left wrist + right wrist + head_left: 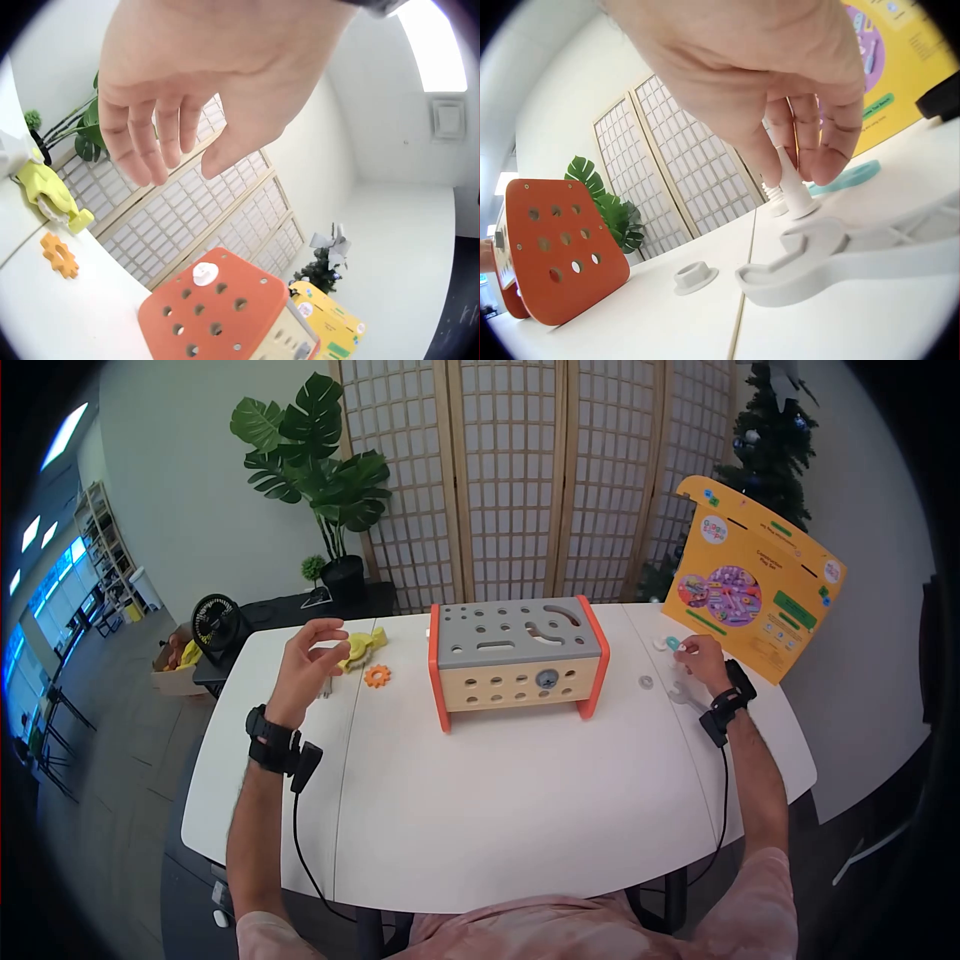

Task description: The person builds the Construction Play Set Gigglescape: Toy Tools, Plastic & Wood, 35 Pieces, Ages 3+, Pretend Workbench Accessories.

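Observation:
My left hand hovers over the table's left side with loosely bent fingers and nothing in its grasp. Close to it lie a yellow toy piece and an orange toy gear. On the right, my right hand pinches a white cone-shaped piece between thumb and fingers, its wide base down at the tabletop. Just behind it is a white threaded screw, with a teal piece beyond. A grey toy wrench and a grey flanged nut lie nearer the camera.
A toy workbench with grey top and red end panels stands mid-table; a blue-grey screw head shows on its front. The yellow box stands upright at the back right. Cables hang from both wrist cameras.

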`<control>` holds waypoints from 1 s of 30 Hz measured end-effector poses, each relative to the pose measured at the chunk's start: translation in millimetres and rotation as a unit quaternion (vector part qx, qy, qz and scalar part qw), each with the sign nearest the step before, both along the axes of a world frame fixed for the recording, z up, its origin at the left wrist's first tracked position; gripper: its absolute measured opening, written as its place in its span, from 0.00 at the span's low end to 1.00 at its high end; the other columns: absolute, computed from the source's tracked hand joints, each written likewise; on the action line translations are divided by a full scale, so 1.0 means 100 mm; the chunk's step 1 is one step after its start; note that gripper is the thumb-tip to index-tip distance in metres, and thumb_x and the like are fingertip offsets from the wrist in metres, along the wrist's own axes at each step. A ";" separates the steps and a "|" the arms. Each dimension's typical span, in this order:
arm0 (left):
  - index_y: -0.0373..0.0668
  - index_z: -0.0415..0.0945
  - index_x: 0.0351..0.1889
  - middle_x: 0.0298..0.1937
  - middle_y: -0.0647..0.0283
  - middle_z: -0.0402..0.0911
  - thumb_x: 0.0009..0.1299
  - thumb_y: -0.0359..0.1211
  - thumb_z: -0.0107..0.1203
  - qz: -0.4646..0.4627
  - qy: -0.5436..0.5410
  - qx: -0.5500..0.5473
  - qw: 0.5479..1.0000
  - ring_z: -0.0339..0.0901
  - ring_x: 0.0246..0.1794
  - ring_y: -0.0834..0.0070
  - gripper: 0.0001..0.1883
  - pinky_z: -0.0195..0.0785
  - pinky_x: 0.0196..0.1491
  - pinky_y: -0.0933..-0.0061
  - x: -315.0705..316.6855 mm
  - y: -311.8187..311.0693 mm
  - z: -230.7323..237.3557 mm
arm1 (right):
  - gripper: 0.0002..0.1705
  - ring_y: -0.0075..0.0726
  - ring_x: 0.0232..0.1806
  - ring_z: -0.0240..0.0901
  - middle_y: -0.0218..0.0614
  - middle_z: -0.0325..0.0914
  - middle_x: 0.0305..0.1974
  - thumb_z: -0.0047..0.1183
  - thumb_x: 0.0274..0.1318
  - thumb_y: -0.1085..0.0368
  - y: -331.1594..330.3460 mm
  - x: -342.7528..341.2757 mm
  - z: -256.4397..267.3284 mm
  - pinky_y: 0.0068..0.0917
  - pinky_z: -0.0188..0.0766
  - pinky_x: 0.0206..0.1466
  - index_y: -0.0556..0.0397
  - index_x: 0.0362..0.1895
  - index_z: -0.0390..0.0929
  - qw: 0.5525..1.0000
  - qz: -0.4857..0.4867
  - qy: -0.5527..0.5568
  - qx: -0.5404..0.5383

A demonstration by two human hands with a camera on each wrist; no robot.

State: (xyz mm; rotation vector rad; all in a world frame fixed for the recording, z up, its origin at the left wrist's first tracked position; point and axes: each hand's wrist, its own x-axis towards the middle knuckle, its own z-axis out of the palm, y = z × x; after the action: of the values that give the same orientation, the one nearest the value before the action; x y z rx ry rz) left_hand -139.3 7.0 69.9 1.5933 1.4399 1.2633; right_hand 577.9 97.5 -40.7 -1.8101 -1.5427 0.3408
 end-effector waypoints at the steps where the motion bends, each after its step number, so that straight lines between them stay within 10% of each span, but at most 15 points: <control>1: 0.42 0.79 0.71 0.62 0.63 0.87 0.79 0.31 0.66 -0.005 0.027 -0.029 0.999 0.89 0.53 0.75 0.23 0.84 0.54 0.69 -0.02 0.06 -0.05 | 0.13 0.31 0.26 0.85 0.37 0.87 0.33 0.74 0.60 0.67 0.01 0.01 0.01 0.30 0.82 0.29 0.61 0.46 0.88 1.000 0.000 -0.001 0.000; 6: 0.39 0.90 0.51 0.44 0.60 0.93 0.74 0.37 0.73 -0.003 0.276 0.048 0.960 0.92 0.47 0.67 0.14 0.83 0.48 0.66 -0.16 0.46 -0.61 | 0.06 0.26 0.43 0.86 0.33 0.85 0.43 0.58 0.78 0.66 -0.14 -0.24 0.23 0.30 0.88 0.43 0.54 0.51 0.79 0.993 0.077 0.087 0.033; 13: 0.43 0.91 0.49 0.43 0.56 0.92 0.71 0.52 0.72 0.104 0.464 0.033 0.879 0.91 0.45 0.55 0.22 0.83 0.49 0.55 0.20 0.44 -0.85 | 0.05 0.26 0.51 0.83 0.31 0.76 0.51 0.49 0.85 0.66 -0.58 -0.91 0.82 0.35 0.93 0.54 0.52 0.56 0.73 0.970 0.161 0.183 0.016; 20: 0.40 0.90 0.42 0.36 0.52 0.91 0.71 0.49 0.72 0.101 0.486 0.060 0.866 0.90 0.39 0.51 0.20 0.84 0.44 0.50 0.10 0.55 -1.04 | 0.07 0.26 0.48 0.84 0.31 0.77 0.48 0.57 0.80 0.68 -0.92 -1.34 1.15 0.32 0.91 0.51 0.56 0.54 0.76 0.955 0.270 0.123 0.020; 30: 0.41 0.87 0.47 0.40 0.65 0.88 0.56 0.35 0.86 0.040 0.309 -0.021 0.950 0.86 0.41 0.72 0.24 0.80 0.46 0.68 -0.06 0.66 -1.11 | 0.16 0.23 0.52 0.82 0.28 0.87 0.49 0.72 0.67 0.65 -1.26 -1.67 1.39 0.30 0.80 0.60 0.57 0.55 0.85 0.943 0.292 0.143 -0.072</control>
State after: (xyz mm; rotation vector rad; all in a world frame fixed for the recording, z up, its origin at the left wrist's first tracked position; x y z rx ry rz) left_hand -145.0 72.8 -41.2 2.0237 1.8997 0.7862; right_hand 411.2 -28.0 97.8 -1.2896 -1.8461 0.9756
